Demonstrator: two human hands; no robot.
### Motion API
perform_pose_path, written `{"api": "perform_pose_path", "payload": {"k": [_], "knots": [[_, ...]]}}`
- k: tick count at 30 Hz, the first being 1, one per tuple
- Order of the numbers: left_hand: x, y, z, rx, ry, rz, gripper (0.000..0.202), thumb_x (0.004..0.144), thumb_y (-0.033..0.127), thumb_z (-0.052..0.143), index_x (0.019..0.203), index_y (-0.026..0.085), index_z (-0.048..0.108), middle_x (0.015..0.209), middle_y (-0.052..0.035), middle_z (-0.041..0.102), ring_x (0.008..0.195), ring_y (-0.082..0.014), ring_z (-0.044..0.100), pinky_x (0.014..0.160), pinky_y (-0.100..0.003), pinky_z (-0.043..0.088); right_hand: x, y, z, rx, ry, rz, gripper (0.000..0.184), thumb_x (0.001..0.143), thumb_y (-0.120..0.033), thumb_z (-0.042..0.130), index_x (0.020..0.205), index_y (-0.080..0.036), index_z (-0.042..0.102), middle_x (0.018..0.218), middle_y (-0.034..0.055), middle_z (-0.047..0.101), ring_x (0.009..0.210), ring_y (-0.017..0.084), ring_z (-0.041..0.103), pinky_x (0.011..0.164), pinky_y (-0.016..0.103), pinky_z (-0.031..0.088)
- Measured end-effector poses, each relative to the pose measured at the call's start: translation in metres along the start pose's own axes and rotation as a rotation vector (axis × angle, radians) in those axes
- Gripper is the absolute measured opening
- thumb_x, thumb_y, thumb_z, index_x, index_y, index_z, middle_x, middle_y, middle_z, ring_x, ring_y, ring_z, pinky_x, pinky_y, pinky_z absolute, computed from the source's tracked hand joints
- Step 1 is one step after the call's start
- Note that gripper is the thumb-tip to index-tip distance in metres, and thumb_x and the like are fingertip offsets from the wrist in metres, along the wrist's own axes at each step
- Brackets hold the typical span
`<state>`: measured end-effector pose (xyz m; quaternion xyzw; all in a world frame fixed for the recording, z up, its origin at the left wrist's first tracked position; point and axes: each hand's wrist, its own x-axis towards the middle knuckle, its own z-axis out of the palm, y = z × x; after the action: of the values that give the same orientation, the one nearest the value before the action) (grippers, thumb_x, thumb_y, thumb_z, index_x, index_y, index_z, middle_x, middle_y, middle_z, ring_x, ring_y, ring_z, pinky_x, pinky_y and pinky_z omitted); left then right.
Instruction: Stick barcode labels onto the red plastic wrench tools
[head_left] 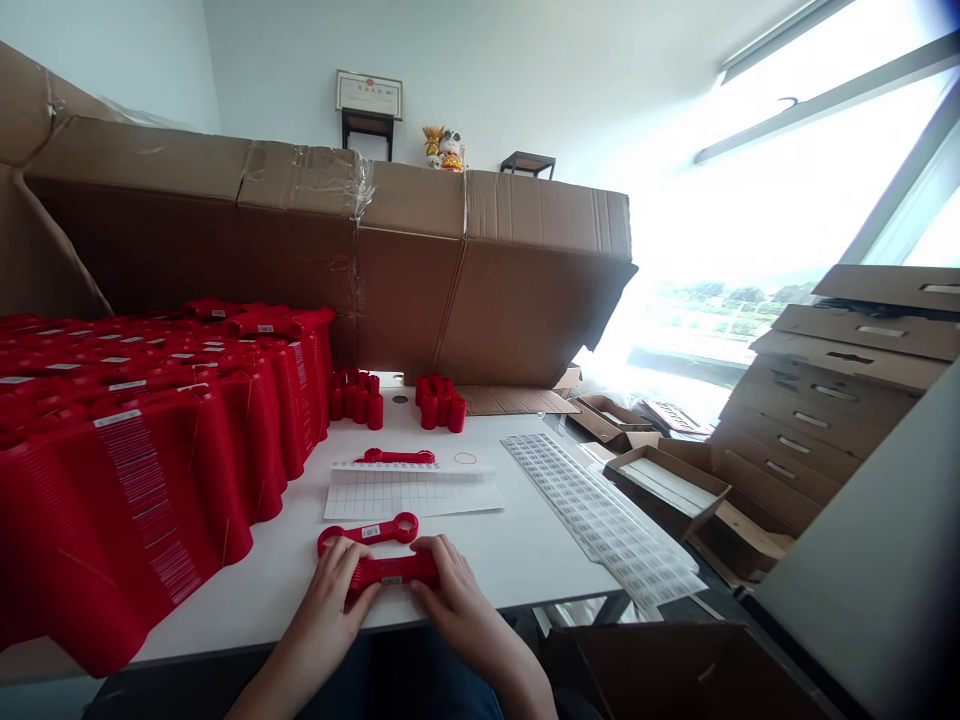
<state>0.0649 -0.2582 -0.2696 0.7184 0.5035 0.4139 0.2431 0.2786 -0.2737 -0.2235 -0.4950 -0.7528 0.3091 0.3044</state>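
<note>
Close to the table's front edge, my left hand (334,588) and my right hand (450,588) grip the two ends of a short stack of red ring-ended plastic pieces (393,570). A small white label shows on the stack's near side; the fingers cover its ends. Just beyond it lies a single red ring-ended piece (367,532) with a barcode label on its bar. Farther back is a white label sheet (416,495) with its far edge curled up. Another red piece (401,457) rests behind that sheet, beside a thin yellowish rubber band (455,459).
Tall rows of stacked red pieces (247,440) fill the left side. Two small red stacks (442,403) stand at the back, below a big tilted cardboard carton (510,290). Barcode label sheets (592,520) overhang the right edge. An open box (675,640) sits low right.
</note>
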Motion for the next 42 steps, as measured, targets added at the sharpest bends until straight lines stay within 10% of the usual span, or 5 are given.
{"api": "perform_pose_path", "payload": {"k": [12,21,31,42], "knots": [[-0.018,0.050,-0.042,-0.013,-0.111,0.113,0.014,0.102,0.027,0.049,0.098,0.027,0.062,0.101,-0.0054,0.062,0.102,-0.0245,0.060,0.086,-0.036,0.056,-0.006,-0.045,-0.011,-0.153,0.062,-0.172,0.014,0.090,-0.016,0.071,0.082,-0.025,0.064,0.084,-0.0051,0.072,0.087,0.019,0.058,0.092,0.039,0.037],[-0.029,0.091,-0.066,0.229,0.193,0.608,0.022,0.095,0.003,0.057,0.098,0.024,0.063,0.076,0.0014,0.059,0.072,-0.0165,0.054,0.072,-0.029,0.049,-0.035,-0.086,-0.028,-0.286,0.286,-0.572,0.016,0.090,-0.008,0.066,0.088,-0.024,0.065,0.075,-0.0045,0.070,0.072,0.017,0.055,0.074,0.035,0.036],[-0.047,0.117,-0.097,0.230,0.277,0.555,0.031,0.099,0.025,0.064,0.129,0.024,0.055,0.100,-0.0018,0.071,0.091,-0.0171,0.065,0.082,-0.023,0.055,-0.046,-0.102,-0.033,-0.263,0.360,-0.673,0.031,0.092,-0.014,0.072,0.119,-0.025,0.062,0.099,0.0019,0.074,0.085,0.020,0.063,0.080,0.037,0.046],[-0.056,0.131,-0.104,0.082,0.282,0.489,0.014,0.099,0.037,0.066,0.109,0.029,0.061,0.087,0.0013,0.070,0.078,-0.0178,0.066,0.066,-0.026,0.055,-0.058,-0.099,-0.030,-0.057,0.475,-0.701,0.040,0.092,-0.037,0.075,0.128,-0.025,0.060,0.091,0.0064,0.067,0.078,0.022,0.063,0.067,0.034,0.058]]}}
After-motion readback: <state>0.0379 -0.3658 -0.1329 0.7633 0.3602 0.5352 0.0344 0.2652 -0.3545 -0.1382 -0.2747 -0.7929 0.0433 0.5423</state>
